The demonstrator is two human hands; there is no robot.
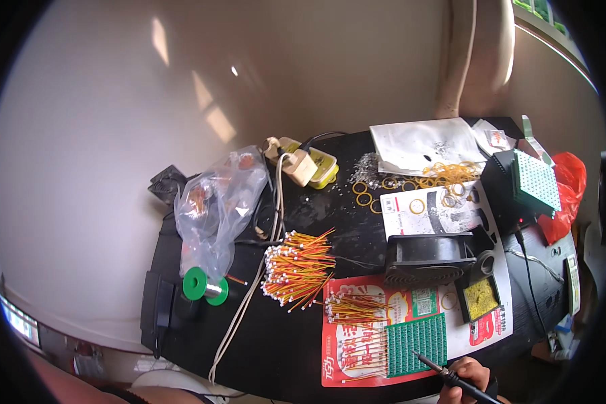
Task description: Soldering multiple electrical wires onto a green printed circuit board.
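Observation:
In my right hand [473, 372], at the front right of the table, is a black soldering iron [443, 372]. Its thin tip points up and left over a green sheet of small circuit boards [417, 343]. Whether the tip touches a board I cannot tell. A row of red and yellow wires [369, 351] lies along the sheet's left edge. Just behind them is a small bunch of similar wires [357, 308] on the red and white printed sheet [333, 337]. My left hand does not show.
A larger heap of wires [296, 269] and a green solder spool [195, 283] lie to the left. Behind the boards stands a black fan [429, 259], beside a yellow sponge [480, 299] in a holder. Farther back are rubber bands [444, 176], a plastic bag [215, 209] and a power strip [299, 168].

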